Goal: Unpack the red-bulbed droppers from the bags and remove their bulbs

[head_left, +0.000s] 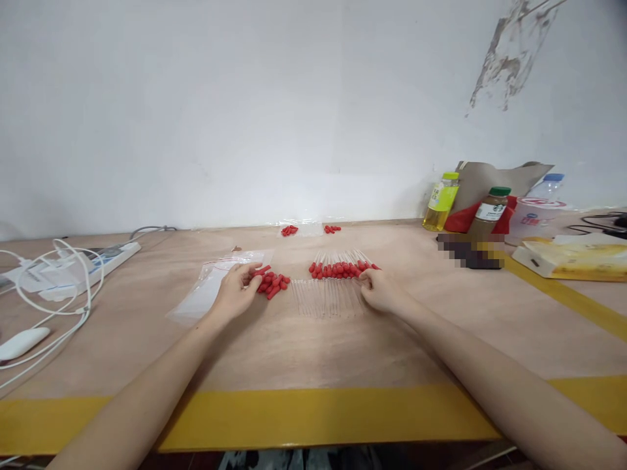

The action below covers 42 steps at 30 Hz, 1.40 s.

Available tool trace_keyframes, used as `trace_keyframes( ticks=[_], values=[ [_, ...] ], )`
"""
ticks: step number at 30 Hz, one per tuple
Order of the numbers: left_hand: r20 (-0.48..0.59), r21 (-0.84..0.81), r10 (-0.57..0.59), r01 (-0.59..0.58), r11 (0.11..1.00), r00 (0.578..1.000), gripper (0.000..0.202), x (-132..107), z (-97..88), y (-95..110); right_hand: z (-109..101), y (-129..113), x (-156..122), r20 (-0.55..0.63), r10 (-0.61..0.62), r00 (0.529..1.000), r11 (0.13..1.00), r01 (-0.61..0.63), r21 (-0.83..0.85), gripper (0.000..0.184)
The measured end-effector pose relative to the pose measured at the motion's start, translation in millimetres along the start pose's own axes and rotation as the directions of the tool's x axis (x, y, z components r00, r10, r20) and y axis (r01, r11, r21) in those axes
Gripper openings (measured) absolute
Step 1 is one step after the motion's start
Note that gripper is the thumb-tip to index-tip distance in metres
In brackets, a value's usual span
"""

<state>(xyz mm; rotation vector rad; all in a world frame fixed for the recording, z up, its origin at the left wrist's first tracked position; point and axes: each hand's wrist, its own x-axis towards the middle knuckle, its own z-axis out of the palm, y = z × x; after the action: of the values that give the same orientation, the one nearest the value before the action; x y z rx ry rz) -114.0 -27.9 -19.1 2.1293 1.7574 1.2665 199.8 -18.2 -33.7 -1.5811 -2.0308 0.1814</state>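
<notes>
My left hand [238, 287] is by a pile of small red pieces [275, 285], and its fingers touch the pile's left side. The fingers are half curled, but I can't tell if they pinch a piece. My right hand [379, 289] is at the right end of a row of red-tipped sticks [343, 269]. Its fingers are bent in close, and I can't tell if they hold anything.

The pile and the row lie between my hands, around the middle of the table [274, 359]. The red pieces are round-ended and a bit long, like beans. Thin, see-through strands [326, 301] lie side by side, nearer the table's front edge than the red tips. A clear, flat plastic bag [196, 294] lies left of the pile. Shiny yellow tape [313, 414] runs along the front edge.
</notes>
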Motion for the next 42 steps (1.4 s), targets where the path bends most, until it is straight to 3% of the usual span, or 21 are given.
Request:
trace_keyframes(
  ticks=[3,6,11,21,27,30,34,39,42],
  values=[
    [0.037,-0.030,0.046,-0.045,0.999,0.998,0.024,-6,5.5,8,7,-1,0,-0.012,-0.038,0.999,0.999,0.038,-0.023,0.024],
    [0.090,0.036,0.157,-0.161,0.986,0.983,0.014,-11,10.6,17,12,-3,-2,-0.011,-0.055,0.998,0.997,0.055,-0.051,0.025],
    [0.246,0.092,0.361,-0.392,0.915,0.900,0.006,-15,13.8,20,14,-4,-5,0.006,-0.082,0.997,0.996,0.082,-0.046,0.024],
    [0.255,0.157,0.371,-0.417,0.895,0.893,0.009,-14,13.6,12,11,-10,-5,0.045,-0.099,0.994,0.995,0.098,0.024,0.025],
    [0.195,0.164,0.416,-0.447,0.879,0.888,0.009,-16,15.5,22,9,7,5,-0.042,-0.035,0.998,0.992,0.040,0.120,0.026],
    [0.225,0.204,0.421,-0.465,0.862,0.879,0.009,-11,27.0,37,6,15,12,-0.075,0.024,0.997,0.987,-0.012,0.161,0.025],
    [0.302,0.266,0.460,-0.537,0.800,0.835,0.016,6,55.1,64,-1,17,23,-0.131,0.051,0.990,0.987,-0.030,0.155,0.023],
    [0.244,0.360,0.368,-0.437,0.824,0.897,0.030,34,93.1,91,-11,13,26,-0.116,-0.115,0.987,0.993,0.118,0.017,0.020],
    [0.236,0.368,0.334,-0.402,0.838,0.913,0.036,42,109.8,98,-12,13,16,-0.118,-0.238,0.964,0.970,0.229,-0.080,0.018]
  ],
)
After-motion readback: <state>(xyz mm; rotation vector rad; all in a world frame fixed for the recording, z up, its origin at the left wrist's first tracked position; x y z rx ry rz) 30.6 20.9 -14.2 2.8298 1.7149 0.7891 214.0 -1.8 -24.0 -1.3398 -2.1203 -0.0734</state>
